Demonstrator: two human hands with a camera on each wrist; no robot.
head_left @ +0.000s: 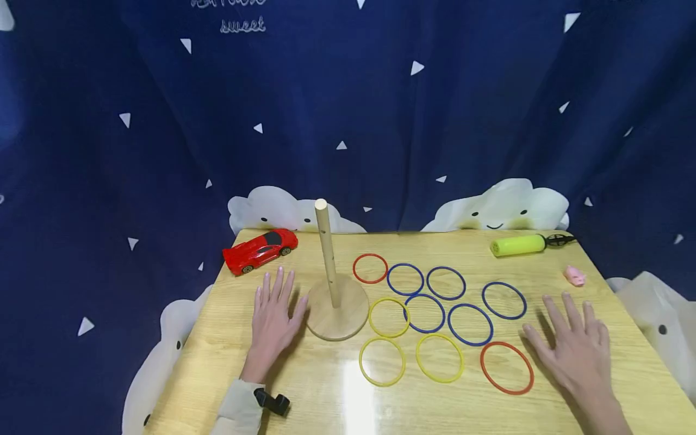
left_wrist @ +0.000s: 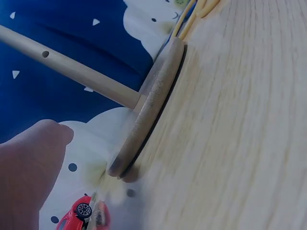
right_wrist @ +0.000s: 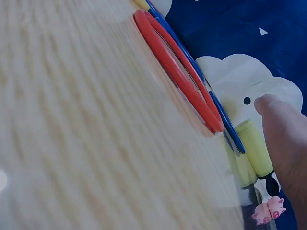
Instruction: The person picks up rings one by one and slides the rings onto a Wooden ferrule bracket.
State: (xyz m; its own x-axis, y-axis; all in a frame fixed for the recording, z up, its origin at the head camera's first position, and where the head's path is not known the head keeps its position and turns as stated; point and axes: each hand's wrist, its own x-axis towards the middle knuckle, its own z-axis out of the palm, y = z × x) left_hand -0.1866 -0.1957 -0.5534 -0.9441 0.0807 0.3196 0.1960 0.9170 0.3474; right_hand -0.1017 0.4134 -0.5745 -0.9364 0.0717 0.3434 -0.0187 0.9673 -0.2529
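Observation:
My left hand (head_left: 273,320) lies with fingers spread at the left of the table, holding nothing. Just right of it stands a wooden peg (head_left: 328,260) on a round wooden base (head_left: 337,323); the left wrist view shows the peg (left_wrist: 72,67) beside my thumb. At the right, my right hand (head_left: 582,350) is spread out and holds nothing. Nearest to it are a red ring (head_left: 532,374) and a blue ring (head_left: 525,305). Between the hands lie several blue rings, a few yellow ones such as the yellow ring (head_left: 404,365), and a smaller-looking red ring (head_left: 386,266) farther back.
A red toy car (head_left: 260,251) sits at the table's back left. At the back right lie a yellow-green cylinder (head_left: 518,244) with a black end and a small pink pig figure (head_left: 574,276). A dark blue curtain (head_left: 348,90) hangs behind the table (head_left: 435,411).

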